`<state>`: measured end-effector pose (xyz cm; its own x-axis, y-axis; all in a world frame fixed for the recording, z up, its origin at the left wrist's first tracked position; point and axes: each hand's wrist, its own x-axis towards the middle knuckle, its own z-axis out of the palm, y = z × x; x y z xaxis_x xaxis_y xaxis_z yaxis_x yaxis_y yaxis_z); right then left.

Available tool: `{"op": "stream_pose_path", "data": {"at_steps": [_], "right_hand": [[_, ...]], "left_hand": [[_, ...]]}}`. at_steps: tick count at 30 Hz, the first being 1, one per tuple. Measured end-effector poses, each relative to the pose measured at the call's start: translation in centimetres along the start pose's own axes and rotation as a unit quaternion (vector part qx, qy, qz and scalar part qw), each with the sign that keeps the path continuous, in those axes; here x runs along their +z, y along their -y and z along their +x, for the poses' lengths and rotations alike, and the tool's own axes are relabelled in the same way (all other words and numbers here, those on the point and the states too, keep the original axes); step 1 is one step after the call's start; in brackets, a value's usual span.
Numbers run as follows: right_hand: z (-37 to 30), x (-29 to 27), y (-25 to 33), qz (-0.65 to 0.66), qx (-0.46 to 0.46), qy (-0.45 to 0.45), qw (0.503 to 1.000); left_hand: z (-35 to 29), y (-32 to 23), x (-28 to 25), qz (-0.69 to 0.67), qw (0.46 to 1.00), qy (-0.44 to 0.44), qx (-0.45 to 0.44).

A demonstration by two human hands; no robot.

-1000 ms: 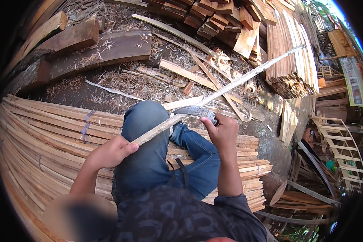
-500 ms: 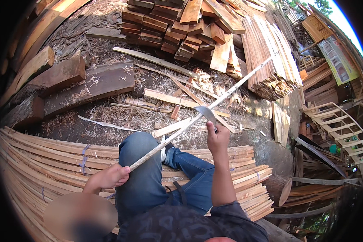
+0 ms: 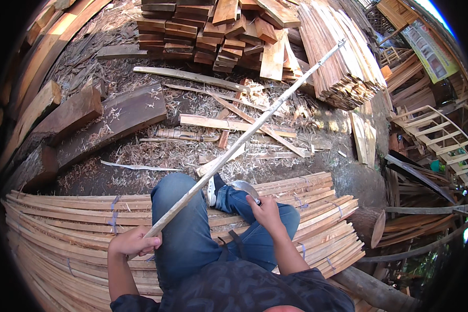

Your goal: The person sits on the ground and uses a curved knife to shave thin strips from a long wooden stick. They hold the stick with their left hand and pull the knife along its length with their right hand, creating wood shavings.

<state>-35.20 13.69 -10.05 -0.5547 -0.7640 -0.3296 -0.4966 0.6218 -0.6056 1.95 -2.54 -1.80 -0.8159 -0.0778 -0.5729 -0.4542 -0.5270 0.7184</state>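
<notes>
My left hand (image 3: pixel 133 242) is closed round the lower end of a long pale wooden stick (image 3: pixel 229 155). From there the stick slants up over my left thigh, its far tip in front of the stacked boards at the upper right. In my right hand (image 3: pixel 268 212), low over my right leg, is the dark handle of a sickle (image 3: pixel 245 187) with a curved grey blade. The blade is to the right of the stick and apart from it. Part of the handle is hidden by my fingers.
I sit on bundles of thin wooden strips (image 3: pixel 62 221) bound with purple ties. Ahead, shavings and loose wooden pieces (image 3: pixel 234 124) litter the ground. Thick beams (image 3: pixel 114 117) lie to the left. A timber pile (image 3: pixel 213 39) and stacked boards (image 3: pixel 343 57) stand beyond.
My right hand has drawn the sickle back toward my body, from the middle of the stick to over my right leg. My left hand keeps hold of the stick. The view has shifted slightly.
</notes>
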Motion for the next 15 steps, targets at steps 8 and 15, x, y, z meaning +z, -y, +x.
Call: {"op": "stream_pose_path", "data": {"at_steps": [8,15], "right_hand": [[1.8,-1.5,3.3,0.030,-0.089,-0.055,0.994],[3.0,-4.3,10.9,-0.063,-0.217,-0.086,0.970]], "left_hand": [[-2.1,-1.6,4.2,-0.006,0.982,-0.188,0.008],[-0.6,0.0,5.6,0.087,0.975,-0.194,0.063]]}}
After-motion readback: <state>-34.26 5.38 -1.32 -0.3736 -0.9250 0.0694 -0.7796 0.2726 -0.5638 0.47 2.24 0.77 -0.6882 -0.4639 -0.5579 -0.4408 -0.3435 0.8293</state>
